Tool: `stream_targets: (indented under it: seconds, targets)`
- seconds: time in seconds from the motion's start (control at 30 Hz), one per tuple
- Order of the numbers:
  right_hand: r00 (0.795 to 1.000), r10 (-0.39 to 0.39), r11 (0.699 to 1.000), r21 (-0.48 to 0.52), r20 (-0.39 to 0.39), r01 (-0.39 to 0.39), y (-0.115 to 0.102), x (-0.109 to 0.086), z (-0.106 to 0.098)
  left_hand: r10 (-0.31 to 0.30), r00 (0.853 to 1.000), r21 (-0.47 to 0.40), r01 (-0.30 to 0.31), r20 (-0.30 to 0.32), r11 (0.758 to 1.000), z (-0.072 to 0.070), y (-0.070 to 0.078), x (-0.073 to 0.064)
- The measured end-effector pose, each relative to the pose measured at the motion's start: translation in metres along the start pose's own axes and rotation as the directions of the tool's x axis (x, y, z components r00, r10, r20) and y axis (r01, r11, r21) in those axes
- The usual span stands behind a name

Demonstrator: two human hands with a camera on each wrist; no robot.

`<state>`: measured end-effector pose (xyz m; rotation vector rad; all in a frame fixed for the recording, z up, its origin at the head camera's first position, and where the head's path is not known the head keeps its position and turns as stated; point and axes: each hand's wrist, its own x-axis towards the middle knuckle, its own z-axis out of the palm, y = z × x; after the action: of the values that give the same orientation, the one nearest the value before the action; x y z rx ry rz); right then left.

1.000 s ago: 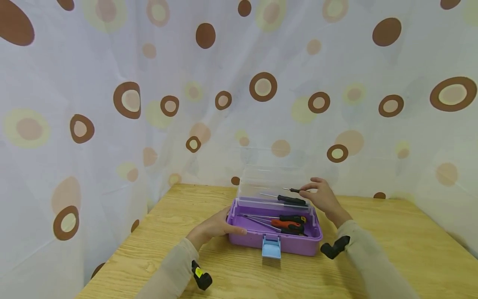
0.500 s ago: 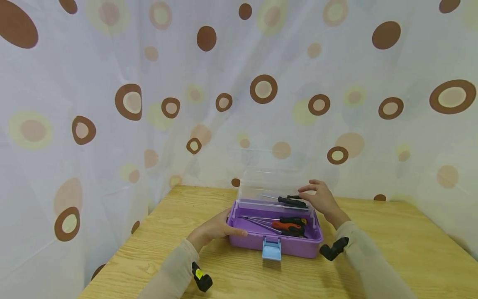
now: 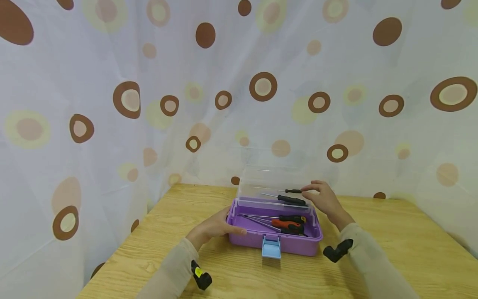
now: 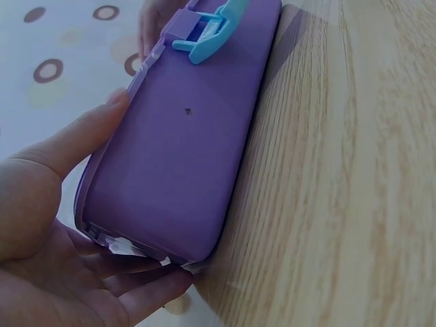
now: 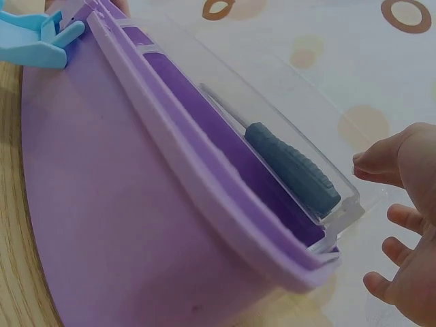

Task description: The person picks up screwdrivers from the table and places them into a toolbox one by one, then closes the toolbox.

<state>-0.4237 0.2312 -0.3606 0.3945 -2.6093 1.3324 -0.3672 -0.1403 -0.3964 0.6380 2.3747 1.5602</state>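
A purple toolbox with a blue latch stands open, its clear lid tipped back. My left hand grips its left end, thumb over the front rim and fingers around the side. A large dark-handled screwdriver lies in the clear tray. Behind it in the head view is a small black-handled screwdriver. My right hand hovers at the right end, fingertips right at that small handle's end. In the right wrist view nothing shows between the right hand's fingers.
Inside the toolbox's lower part lie several screwdrivers, one with an orange and black handle. The box rests on a wooden table. A curtain with brown circles hangs behind and to the left.
My right hand has lowered the small screwdriver toward the tray, then drawn slightly right, leaving its whole handle visible. My left hand keeps its hold on the toolbox.
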Motion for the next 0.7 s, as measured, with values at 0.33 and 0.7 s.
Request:
stream_targets:
  seconds: [0.33, 0.7]
  targets:
    - [0.998, 0.057, 0.994, 0.095, 0.006, -0.058, 0.011, -0.007, -0.008, -0.065, 0.998, -0.061, 0.064, -0.013, 0.996, -0.014, 0.000, 0.000]
    - [0.970, 0.223, 0.918, 0.316, 0.095, -0.241, 0.014, 0.003, -0.006, -0.216, 0.947, -0.358, 0.121, -0.237, 0.926, -0.023, 0.004, 0.051]
